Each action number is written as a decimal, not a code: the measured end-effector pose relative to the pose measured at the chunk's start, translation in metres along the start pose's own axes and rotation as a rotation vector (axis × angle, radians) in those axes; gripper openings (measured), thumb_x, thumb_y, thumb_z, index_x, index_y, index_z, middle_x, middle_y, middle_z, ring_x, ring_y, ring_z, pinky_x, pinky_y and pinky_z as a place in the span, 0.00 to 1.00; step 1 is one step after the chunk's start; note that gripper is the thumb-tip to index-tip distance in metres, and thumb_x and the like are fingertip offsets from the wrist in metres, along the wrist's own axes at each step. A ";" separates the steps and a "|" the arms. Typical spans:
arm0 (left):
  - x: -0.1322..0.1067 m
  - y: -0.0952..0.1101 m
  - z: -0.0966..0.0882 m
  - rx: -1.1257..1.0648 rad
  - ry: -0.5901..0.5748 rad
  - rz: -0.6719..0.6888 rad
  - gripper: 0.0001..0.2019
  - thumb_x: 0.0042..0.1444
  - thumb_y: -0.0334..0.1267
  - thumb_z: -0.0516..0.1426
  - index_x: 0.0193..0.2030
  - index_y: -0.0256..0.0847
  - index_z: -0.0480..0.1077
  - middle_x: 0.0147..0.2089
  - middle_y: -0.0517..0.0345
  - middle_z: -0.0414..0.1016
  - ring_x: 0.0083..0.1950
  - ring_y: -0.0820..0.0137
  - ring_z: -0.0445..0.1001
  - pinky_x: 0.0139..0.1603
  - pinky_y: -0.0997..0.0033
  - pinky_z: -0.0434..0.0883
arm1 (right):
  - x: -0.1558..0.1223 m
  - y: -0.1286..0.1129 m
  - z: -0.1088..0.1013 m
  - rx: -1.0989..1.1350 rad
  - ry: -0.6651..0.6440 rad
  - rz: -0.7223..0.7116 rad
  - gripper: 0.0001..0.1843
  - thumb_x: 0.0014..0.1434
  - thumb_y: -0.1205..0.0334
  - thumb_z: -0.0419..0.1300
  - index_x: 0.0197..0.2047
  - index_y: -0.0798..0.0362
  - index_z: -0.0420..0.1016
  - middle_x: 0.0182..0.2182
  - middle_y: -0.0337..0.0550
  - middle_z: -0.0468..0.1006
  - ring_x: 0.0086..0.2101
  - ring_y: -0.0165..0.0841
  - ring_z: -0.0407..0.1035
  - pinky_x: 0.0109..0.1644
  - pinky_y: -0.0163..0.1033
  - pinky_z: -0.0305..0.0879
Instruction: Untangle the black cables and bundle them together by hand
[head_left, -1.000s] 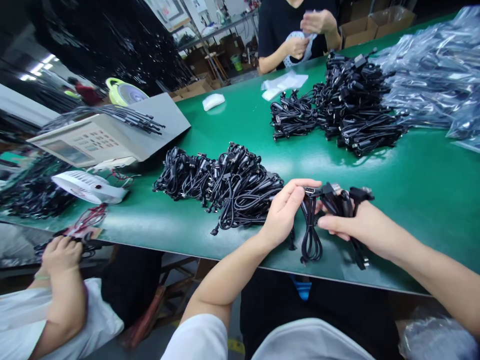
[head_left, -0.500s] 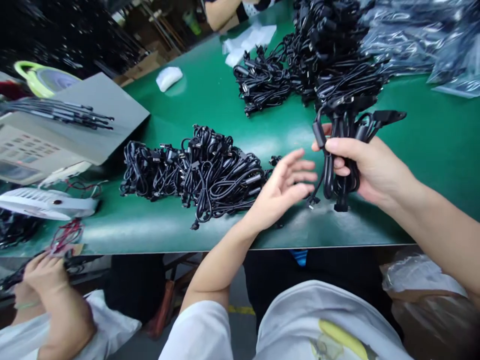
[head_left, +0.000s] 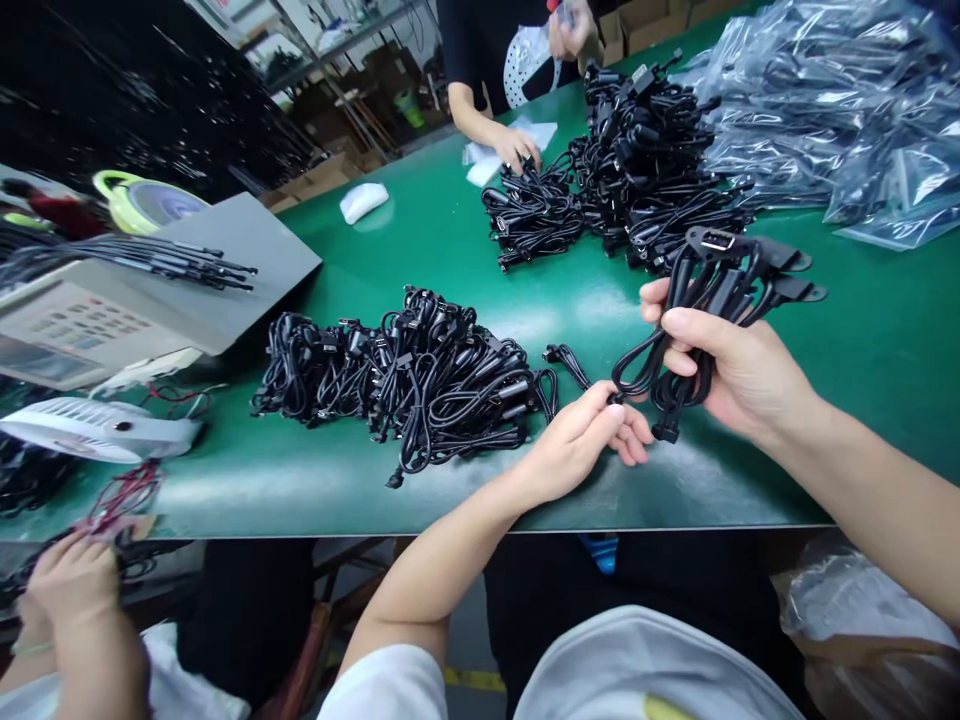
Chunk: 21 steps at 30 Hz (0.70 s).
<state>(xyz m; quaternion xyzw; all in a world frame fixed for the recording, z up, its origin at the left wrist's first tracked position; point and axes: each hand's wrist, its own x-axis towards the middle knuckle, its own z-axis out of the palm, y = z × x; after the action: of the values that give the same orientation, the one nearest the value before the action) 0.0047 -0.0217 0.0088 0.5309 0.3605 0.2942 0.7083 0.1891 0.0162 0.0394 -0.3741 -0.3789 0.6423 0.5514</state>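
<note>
My right hand is closed around a bunch of black cables, held above the green table. Flat panel-type connector ends with a metal port stick out at the top of the bunch, and small plugs hang at its lower end. With thumb and fingers my left hand pinches the end of a cable at the bunch's lower left. Just behind that hand a loose coiled cable lies on the table. To the left is a long pile of coiled black cables.
Across the table, a co-worker's hand touches a bigger cable heap. Clear plastic bags lie at the back right. A grey machine and a white fan stand left, near another person's hands.
My left hand has moved from open beside the bunch to pinching a cable end. The bunch in my right hand has tilted. A co-worker's hand has come onto the far heap.
</note>
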 end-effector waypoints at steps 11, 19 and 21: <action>0.006 -0.008 -0.006 -0.209 -0.209 -0.050 0.33 0.58 0.68 0.51 0.49 0.36 0.67 0.39 0.50 0.74 0.32 0.71 0.76 0.32 0.72 0.73 | -0.003 0.004 0.001 -0.059 -0.074 0.112 0.07 0.55 0.62 0.68 0.39 0.51 0.80 0.31 0.37 0.77 0.19 0.22 0.59 0.20 0.30 0.61; 0.005 -0.002 0.002 0.077 0.072 -0.080 0.15 0.68 0.51 0.48 0.48 0.40 0.61 0.30 0.64 0.70 0.19 0.81 0.64 0.18 0.81 0.58 | -0.008 0.012 0.009 -0.138 -0.088 0.139 0.09 0.54 0.61 0.70 0.39 0.53 0.79 0.25 0.36 0.75 0.18 0.22 0.61 0.21 0.30 0.65; 0.006 -0.002 0.002 0.112 0.101 -0.095 0.12 0.68 0.46 0.47 0.44 0.40 0.62 0.29 0.64 0.70 0.20 0.81 0.63 0.19 0.81 0.59 | -0.009 0.014 0.010 -0.153 -0.103 0.153 0.11 0.54 0.60 0.71 0.40 0.53 0.79 0.22 0.34 0.72 0.17 0.25 0.63 0.21 0.33 0.69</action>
<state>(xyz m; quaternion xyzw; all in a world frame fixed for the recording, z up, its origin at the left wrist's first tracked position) 0.0097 -0.0184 0.0060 0.5363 0.4366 0.2660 0.6716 0.1750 0.0047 0.0314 -0.4093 -0.4250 0.6701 0.4504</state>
